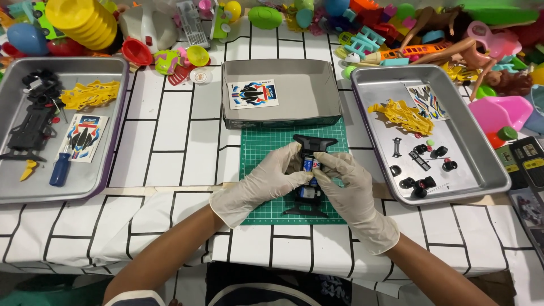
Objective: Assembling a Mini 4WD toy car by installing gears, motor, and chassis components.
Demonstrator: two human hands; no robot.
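A black toy car chassis [310, 144] lies lengthwise on a green cutting mat [266, 147], with small blue batteries showing in its middle. Both my hands wear white gloves. My left hand [266, 181] grips the chassis from the left side. From the right, my right hand [348, 184] closes on it with fingertips pressing at the batteries. The chassis's middle is mostly hidden under my fingers.
A grey box lid [283, 116] with a sticker sheet [253, 94] sits behind the mat. The left metal tray [107, 170] holds black parts, a yellow part, stickers and a blue screwdriver [59, 169]. The right tray [481, 164] holds wheels [419, 186] and a yellow body piece [408, 116]. Colourful toys crowd the back.
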